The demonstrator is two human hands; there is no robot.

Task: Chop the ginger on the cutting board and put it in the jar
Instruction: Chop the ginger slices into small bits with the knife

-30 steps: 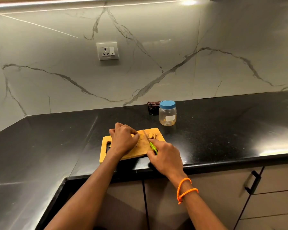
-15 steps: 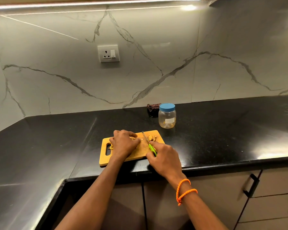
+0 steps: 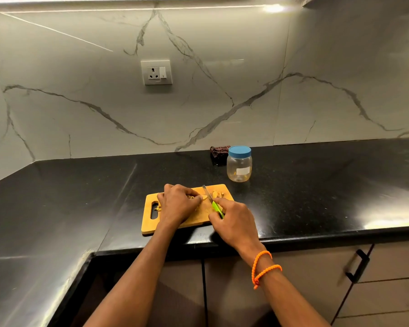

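Note:
A wooden cutting board (image 3: pixel 200 220) lies near the counter's front edge. My left hand (image 3: pixel 178 204) holds a piece of ginger (image 3: pixel 202 197) down on it with curled fingers. My right hand (image 3: pixel 234 221) grips a green-handled knife (image 3: pixel 214 205), its blade pointing away, just right of the ginger tip. Cut ginger pieces (image 3: pixel 217 194) lie at the board's far right corner, and a few bits (image 3: pixel 158 208) sit by the handle slot. A clear jar (image 3: pixel 239 164) with a blue lid on stands behind the board to the right.
A dark folded cloth (image 3: pixel 219 153) lies against the marble wall just left of the jar. The black counter (image 3: pixel 316 185) turns a corner on the left. A wall socket (image 3: pixel 156 72) is above. Drawers with black handles (image 3: pixel 358 265) sit below right.
The camera view has shifted slightly. Both hands stay on the board, with the knife blade still beside the ginger held by my left hand.

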